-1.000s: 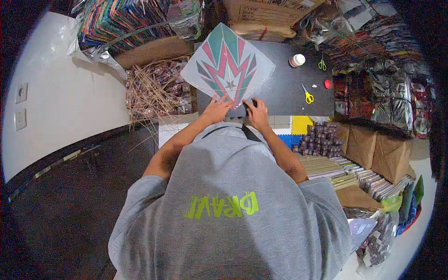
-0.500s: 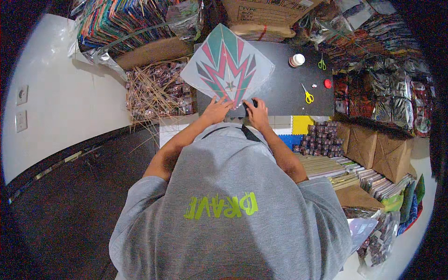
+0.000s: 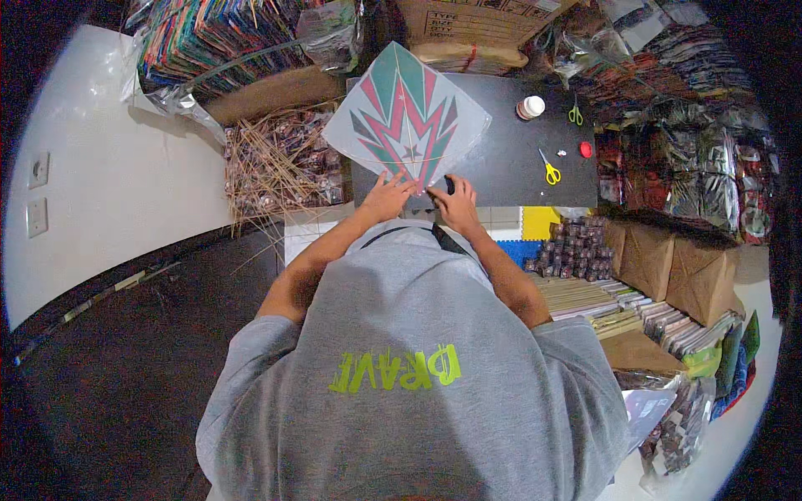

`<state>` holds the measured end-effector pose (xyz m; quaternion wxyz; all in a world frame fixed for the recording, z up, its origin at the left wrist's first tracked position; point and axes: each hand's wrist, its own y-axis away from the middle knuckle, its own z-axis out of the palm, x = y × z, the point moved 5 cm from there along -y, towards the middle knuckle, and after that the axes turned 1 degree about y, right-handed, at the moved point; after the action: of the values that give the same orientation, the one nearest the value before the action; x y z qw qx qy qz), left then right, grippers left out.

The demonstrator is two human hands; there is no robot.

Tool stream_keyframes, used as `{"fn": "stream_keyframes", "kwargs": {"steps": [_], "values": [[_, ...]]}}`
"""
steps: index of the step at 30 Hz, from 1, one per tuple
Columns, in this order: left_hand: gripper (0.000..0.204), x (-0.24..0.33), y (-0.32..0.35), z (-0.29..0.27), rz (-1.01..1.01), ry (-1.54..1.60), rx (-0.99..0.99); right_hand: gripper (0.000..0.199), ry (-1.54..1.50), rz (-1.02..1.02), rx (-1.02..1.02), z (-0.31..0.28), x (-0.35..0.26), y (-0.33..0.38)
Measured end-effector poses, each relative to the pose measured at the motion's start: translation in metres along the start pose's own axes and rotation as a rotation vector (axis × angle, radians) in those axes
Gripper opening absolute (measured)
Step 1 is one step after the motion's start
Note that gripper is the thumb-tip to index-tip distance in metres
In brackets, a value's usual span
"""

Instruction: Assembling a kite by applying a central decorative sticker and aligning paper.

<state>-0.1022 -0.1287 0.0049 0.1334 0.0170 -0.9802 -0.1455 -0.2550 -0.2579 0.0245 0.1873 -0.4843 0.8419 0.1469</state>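
Observation:
A white diamond-shaped kite (image 3: pixel 469 119) with green, red and black shapes lies on the dark table, its lower tip toward me. A thin bowed stick crosses it and another runs down its middle. My left hand (image 3: pixel 390 199) rests on the kite just left of the lower tip, fingers stretched over its surface. At the right side of that tip is my right hand (image 3: pixel 457 206), its fingers bent and its thumb at the kite's edge. What lies between those fingertips is too small to make out.
Right of the kite, the table (image 3: pixel 501 179) bears a white-lidded jar (image 3: pixel 531 107), yellow scissors (image 3: pixel 551 173), green scissors (image 3: pixel 576 114) and a red cap (image 3: pixel 586 149). Loose thin sticks (image 3: pixel 280 167) lie at left. Stacked kites (image 3: pixel 225 42) and a cardboard box (image 3: pixel 476 25) stand behind.
My right hand has shifted slightly left, its thumb coming to the kite's lower tip. My left hand and the kite have stayed nearly in place.

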Motion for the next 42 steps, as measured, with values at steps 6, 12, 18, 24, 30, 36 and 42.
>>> {"fn": "stream_keyframes", "kwargs": {"steps": [6, 12, 18, 24, 30, 36, 42], "values": [[0.048, 0.004, 0.002, -0.011, 0.008, 0.031, 0.013, 0.038, -0.032, 0.093, 0.118, 0.002, 0.015, -0.005], [0.049, 0.002, 0.001, -0.008, 0.009, 0.042, 0.013, 0.033, 0.086, -0.11, 0.097, -0.004, -0.002, -0.005], [0.051, 0.002, 0.001, -0.009, 0.0, 0.019, 0.009, 0.038, 0.035, -0.06, 0.123, -0.009, 0.003, -0.009], [0.062, 0.001, -0.002, -0.005, 0.022, 0.002, -0.003, 0.041, 0.053, 0.071, 0.287, -0.015, 0.017, -0.013], [0.061, 0.001, 0.0, 0.001, 0.016, 0.0, 0.042, 0.047, 0.074, 0.027, 0.143, -0.009, 0.013, -0.013], [0.049, 0.002, 0.0, -0.002, -0.001, 0.03, 0.035, 0.046, 0.045, 0.016, 0.155, -0.011, 0.017, -0.014], [0.06, 0.002, -0.003, -0.001, -0.019, 0.036, 0.004, 0.05, -0.022, -0.029, 0.17, -0.009, 0.008, -0.009]]}}
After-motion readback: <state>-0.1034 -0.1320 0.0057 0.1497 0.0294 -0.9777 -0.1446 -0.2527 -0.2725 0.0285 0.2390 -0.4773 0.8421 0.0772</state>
